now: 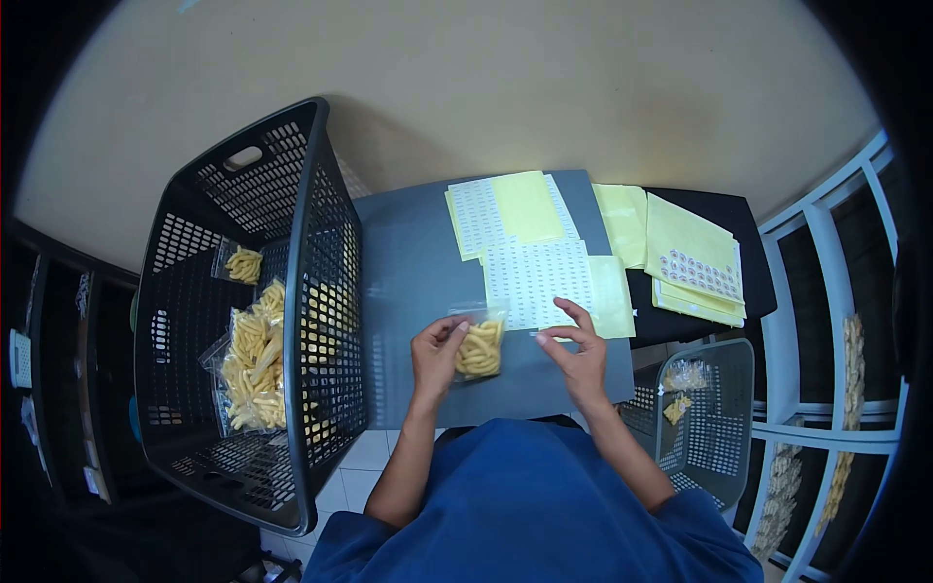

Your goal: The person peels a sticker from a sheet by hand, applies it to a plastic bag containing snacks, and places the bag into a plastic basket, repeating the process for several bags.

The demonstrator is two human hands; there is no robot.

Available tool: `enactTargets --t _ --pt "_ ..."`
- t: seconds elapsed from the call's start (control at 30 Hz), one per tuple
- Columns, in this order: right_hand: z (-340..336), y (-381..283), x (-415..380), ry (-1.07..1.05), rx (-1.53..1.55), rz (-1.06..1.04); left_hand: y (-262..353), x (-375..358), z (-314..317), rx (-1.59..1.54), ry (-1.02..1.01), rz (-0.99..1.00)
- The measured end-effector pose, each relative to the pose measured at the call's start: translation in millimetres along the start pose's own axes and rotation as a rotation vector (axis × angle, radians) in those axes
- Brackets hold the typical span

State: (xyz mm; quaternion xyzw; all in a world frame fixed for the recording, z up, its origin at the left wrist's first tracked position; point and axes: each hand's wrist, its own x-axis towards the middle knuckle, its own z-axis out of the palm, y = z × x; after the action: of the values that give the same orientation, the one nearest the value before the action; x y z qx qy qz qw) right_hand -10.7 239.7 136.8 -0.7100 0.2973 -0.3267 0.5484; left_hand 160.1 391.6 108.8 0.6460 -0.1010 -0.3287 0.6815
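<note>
My left hand pinches the left edge of a clear plastic bag filled with pale yellow snack sticks, just over the grey table. To the right of the bag is my right hand, its index finger raised. A tiny white label shows at the tip of its thumb, apart from the bag. Just beyond that hand lies a sheet of small printed labels, partly over a yellow backing sheet. Further back, more label sheets overlap.
On the left a large dark basket lies tipped with its opening sideways, holding several snack bags. Yellow sheets with round stickers rest on a black surface at right. Below stands a grey basket with a few bags inside.
</note>
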Motion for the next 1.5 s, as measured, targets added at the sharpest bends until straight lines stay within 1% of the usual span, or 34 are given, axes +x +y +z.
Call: enactTargets --t 0.03,0.1,0.13,0.17,0.23,0.33,0.43,0.73,1.13,1.27,1.33,1.43,1.5 --pt "7.7 -11.4 1.2 -0.004 0.063 0.068 2.7 -0.8 10.7 -0.067 -0.013 -0.006" --pt "23.6 -15.2 5.9 0.026 -0.005 0.010 8.7 -2.7 32.0 -0.203 -0.041 -0.019" --pt "29.6 -16.7 9.3 0.040 -0.041 -0.019 11.6 -4.0 40.3 -0.207 -0.060 -0.003" --pt "33.7 -18.8 13.3 0.030 -0.062 -0.001 14.0 -5.9 47.4 -0.211 -0.078 0.012" --pt "40.4 -19.5 19.4 0.067 -0.036 0.029 6.8 -2.8 50.9 -0.174 -0.116 0.056" --pt "42.7 -16.7 25.5 0.086 -0.009 0.032 2.8 -0.9 55.6 -0.189 -0.110 0.095" --pt "42.4 -14.7 28.3 0.075 0.015 0.029 6.3 -3.6 59.6 -0.215 -0.108 0.071" --pt "43.3 -9.4 32.7 0.050 0.022 0.041 14.2 -8.4 64.8 -0.225 -0.102 0.058" --pt "44.5 -12.9 36.9 0.067 -0.010 0.039 7.1 -4.0 65.9 -0.169 -0.077 0.103" --pt "41.9 -11.3 41.3 0.055 -0.074 0.026 6.8 -1.8 61.3 -0.136 -0.099 0.126" --pt "40.4 -14.0 43.6 0.047 -0.050 0.046 5.7 0.7 57.3 -0.124 -0.120 0.143" --pt "38.8 -13.2 45.4 0.035 -0.054 0.049 8.8 0.8 54.6 -0.150 -0.143 0.104" --pt "39.4 -13.9 45.7 0.024 -0.068 0.035 6.6 0.5 51.6 -0.242 -0.155 0.024"
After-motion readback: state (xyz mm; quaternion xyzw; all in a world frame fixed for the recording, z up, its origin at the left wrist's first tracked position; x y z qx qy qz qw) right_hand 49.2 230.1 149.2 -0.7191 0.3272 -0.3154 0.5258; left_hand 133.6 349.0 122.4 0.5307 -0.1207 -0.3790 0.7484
